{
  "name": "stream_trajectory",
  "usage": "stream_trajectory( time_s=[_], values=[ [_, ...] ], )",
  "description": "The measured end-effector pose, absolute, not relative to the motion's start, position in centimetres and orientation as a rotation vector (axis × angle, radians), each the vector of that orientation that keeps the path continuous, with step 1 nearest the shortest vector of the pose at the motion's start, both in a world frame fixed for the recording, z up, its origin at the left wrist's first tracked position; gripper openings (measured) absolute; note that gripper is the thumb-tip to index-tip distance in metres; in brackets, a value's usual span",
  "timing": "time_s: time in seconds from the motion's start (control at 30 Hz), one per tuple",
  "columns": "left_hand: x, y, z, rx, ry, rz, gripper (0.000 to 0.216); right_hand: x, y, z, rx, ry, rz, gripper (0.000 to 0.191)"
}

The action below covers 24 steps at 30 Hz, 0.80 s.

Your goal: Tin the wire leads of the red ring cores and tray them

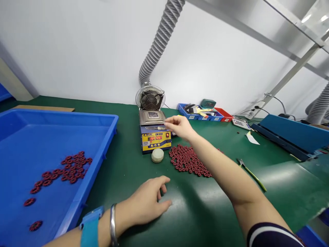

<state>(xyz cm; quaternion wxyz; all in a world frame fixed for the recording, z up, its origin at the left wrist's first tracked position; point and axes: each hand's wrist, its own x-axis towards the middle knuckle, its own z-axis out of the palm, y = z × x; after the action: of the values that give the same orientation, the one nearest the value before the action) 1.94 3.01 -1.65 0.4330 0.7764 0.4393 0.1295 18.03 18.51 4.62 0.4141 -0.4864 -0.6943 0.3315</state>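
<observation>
My right hand (178,126) reaches to the right front of a yellow and blue solder pot (156,141) with a lit red display. Its fingers are pinched together, and whatever they hold is hidden. A flat metal strip (155,128) lies along the pot's front ledge, its right end close to my fingertips; contact is unclear. My left hand (148,199) hovers or rests low over the green table, fingers loosely curved and apart, nothing in them. Between my hands and the pot sits a round whitish pad or tin (157,155). Many small dark red ring parts (187,159) lie beneath my right forearm.
A large blue tray (102,118) on the left holds more red rings (73,168). Above the pot, a fan (151,100) joins a grey hose (161,37). Small bins (190,116) stand behind. On the right are side cutters (253,175) and a blue angled device (293,135).
</observation>
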Motion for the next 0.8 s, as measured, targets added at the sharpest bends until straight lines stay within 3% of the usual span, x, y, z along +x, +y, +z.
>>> stream_trajectory(
  time_s=[0.1,0.3,0.53,0.8],
  values=[
    [1.9,2.9,-1.2,1.989,1.078,0.253,0.053,16.8,22.5,6.3,-1.431,-1.946,0.516,0.017],
    [1.6,3.4,-1.0,2.002,1.108,0.241,0.055,13.8,26.8,7.6,-1.606,-2.038,0.269,0.011],
    [1.6,3.4,-0.9,1.985,1.096,0.232,0.058,11.6,28.7,7.4,-1.745,-2.090,0.127,0.027],
    [1.5,3.3,-0.7,1.985,1.093,0.224,0.059,10.9,28.6,6.9,-1.792,-2.130,0.100,0.028]
  ],
)
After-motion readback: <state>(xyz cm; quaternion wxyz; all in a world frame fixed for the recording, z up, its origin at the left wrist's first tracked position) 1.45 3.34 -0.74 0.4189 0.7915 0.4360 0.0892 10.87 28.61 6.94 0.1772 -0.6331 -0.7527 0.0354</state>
